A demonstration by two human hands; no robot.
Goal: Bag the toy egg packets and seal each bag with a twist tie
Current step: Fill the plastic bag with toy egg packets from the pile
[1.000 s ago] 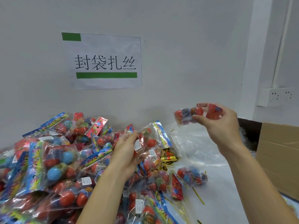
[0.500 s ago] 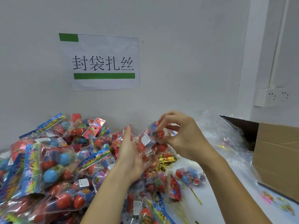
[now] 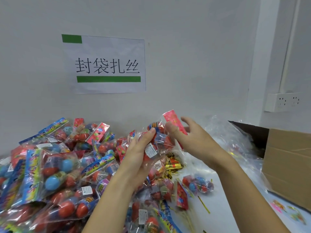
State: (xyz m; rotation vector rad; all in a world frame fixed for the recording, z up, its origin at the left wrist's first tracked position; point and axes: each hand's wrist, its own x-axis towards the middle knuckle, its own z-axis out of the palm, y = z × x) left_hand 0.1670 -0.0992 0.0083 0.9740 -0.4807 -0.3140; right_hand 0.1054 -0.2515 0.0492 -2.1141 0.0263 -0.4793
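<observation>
Behind both hands (image 3: 168, 145), packet (image 3: 159, 142) half-hidden

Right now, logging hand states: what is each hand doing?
Left hand: grips the egg packet.
Right hand: fingers pinch the same packet's pink header.

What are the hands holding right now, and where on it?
Both hold one toy egg packet: the left hand grips its egg-filled body, and the right hand pinches its upper part by the pink header card.

Glossy crinkled plastic packets (image 3: 50, 167), shiny gold foil ties (image 3: 173, 165), matt cardboard box (image 3: 289, 165).
</observation>
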